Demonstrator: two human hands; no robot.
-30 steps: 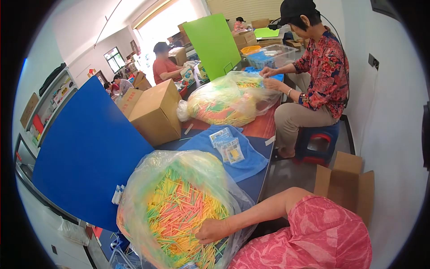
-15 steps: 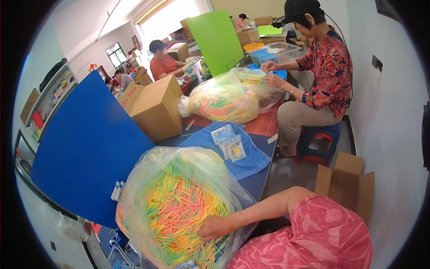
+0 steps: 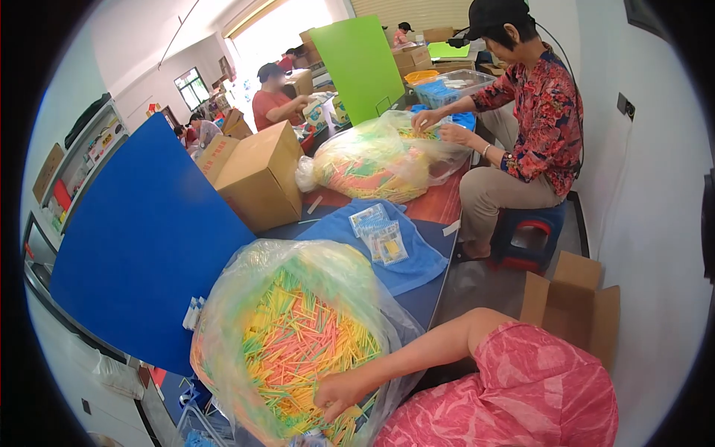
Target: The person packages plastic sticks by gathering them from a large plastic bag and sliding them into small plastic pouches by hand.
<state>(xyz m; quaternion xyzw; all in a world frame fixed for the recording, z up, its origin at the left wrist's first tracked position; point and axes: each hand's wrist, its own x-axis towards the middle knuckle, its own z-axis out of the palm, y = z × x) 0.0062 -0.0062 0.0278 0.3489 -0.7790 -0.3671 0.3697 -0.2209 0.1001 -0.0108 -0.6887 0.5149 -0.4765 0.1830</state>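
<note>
A large clear plastic bag (image 3: pixel 223 298) stands open at the front of the table, full of thin pink, yellow and green plastic sticks (image 3: pixel 305 328). My right hand (image 3: pixel 341 391) reaches into the bag mouth from the right, touching the sticks near the front. Its fingers are curled downward and drawn together; what they hold, if anything, is hidden. A blue-and-white packet (image 3: pixel 309 439) shows partly at the bottom edge, just below the sticks. My left hand is out of view.
Small printed packets (image 3: pixel 383 237) lie on a blue towel (image 3: pixel 417 264) behind the bag. A blue panel (image 3: pixel 141 253) and a cardboard box (image 3: pixel 261 179) stand left. An open carton (image 3: pixel 570 305) is at right. Across the table a co-worker (image 3: pixel 536 112) handles another stick-filled bag (image 3: pixel 372 164).
My right hand has moved slightly left and down in the sticks, its fingers pointing lower. The co-worker's hands have shifted over the far bag.
</note>
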